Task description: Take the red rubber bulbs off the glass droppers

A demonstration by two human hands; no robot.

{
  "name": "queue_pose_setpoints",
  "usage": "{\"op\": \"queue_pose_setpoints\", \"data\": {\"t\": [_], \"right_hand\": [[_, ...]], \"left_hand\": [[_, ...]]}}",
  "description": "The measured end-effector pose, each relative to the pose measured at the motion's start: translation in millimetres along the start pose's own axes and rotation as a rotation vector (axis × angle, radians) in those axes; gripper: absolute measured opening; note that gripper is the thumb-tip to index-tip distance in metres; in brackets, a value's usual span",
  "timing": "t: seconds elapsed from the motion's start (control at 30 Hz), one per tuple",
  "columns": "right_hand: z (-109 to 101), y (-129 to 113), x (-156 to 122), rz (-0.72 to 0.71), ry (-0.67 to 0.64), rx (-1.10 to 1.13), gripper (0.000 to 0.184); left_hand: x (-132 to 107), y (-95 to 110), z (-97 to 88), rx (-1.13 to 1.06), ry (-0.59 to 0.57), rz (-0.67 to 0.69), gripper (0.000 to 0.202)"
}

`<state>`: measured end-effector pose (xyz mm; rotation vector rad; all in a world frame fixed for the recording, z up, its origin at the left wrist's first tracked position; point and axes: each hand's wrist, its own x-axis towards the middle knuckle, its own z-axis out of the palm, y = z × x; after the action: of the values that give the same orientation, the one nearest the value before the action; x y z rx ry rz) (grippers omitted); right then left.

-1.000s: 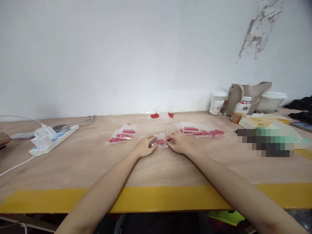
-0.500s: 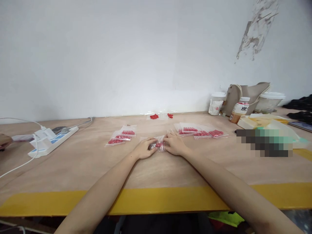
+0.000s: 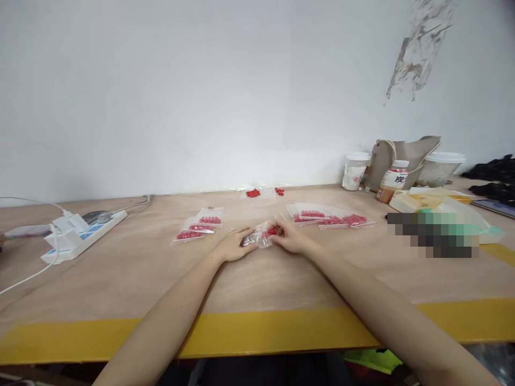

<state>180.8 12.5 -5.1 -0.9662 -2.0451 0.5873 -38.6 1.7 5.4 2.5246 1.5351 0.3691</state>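
Observation:
Between my two hands, low over the middle of the table, is a clear plastic bag [image 3: 260,239] with small red pieces [image 3: 269,233] at its right side. My left hand [image 3: 234,245] grips the bag's left end, with thumb and fingers around it. At the right end, my right hand [image 3: 292,237] pinches the bag near the red pieces with its fingers curled. What exactly the right fingertips hold is partly hidden. Filled bags of red pieces [image 3: 196,230] lie beyond my left hand, and several more filled bags [image 3: 330,220] lie beyond my right.
Loose red pieces [image 3: 253,193] lie on clear plastic by the wall. On the left is a white power strip [image 3: 86,238] with chargers and cables. A lidded cup [image 3: 355,170], a bottle [image 3: 393,181], a grey bag [image 3: 380,161] and yellow packaging [image 3: 406,202] stand at right. Yellow tape [image 3: 281,329] edges the table.
My right fingers have curled in tighter at the bag, and more of the red pieces show there. My left hand stays at its end. Another person's hand has mostly left the view at far left.

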Motion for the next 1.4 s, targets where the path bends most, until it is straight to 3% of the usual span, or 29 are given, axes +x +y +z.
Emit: {"op": "queue_pose_setpoints", "data": {"t": [0.13,0.23,0.33,0.4,0.5,0.6,0.8,0.97,1.13,1.27,1.4], "right_hand": [[-25,15,2,0.063,0.091,0.187,0.022],[-46,27,4,0.123,0.271,0.370,0.031],[-55,34,3,0.133,0.395,0.364,0.028],[-53,35,1,0.111,0.442,0.231,0.020],[-45,33,-3,-0.002,0.383,-0.252,0.016],[-39,32,-6,-0.080,0.252,-0.537,0.023],[-36,38,-6,-0.109,0.087,-0.620,0.025],[-36,38,-9,-0.101,0.035,-0.659,0.026],[-36,28,-10,-0.069,0.052,-0.699,0.029],[-37,24,-10,0.025,0.130,-0.728,0.030],[-38,26,-10,0.071,0.155,-0.733,0.026]], "left_hand": [[-3,-1,-8.6,0.075,-0.027,-0.094,0.071],[-5,2,-14.1,0.174,-0.027,-0.181,0.069],[-4,5,-11.9,0.267,0.026,-0.253,0.066],[-2,6,-6.2,0.277,0.111,-0.225,0.064],[3,4,3.5,0.216,0.176,-0.016,0.056],[5,3,9.1,0.149,0.083,0.109,0.050],[4,9,10.7,0.131,-0.055,-0.079,0.062],[5,15,14.9,0.142,-0.037,-0.226,0.070],[6,15,9.6,0.133,0.049,-0.296,0.064],[2,5,-7.9,0.187,0.119,-0.175,0.044],[-2,-8,-14.5,0.173,-0.035,-0.002,0.040]]}}
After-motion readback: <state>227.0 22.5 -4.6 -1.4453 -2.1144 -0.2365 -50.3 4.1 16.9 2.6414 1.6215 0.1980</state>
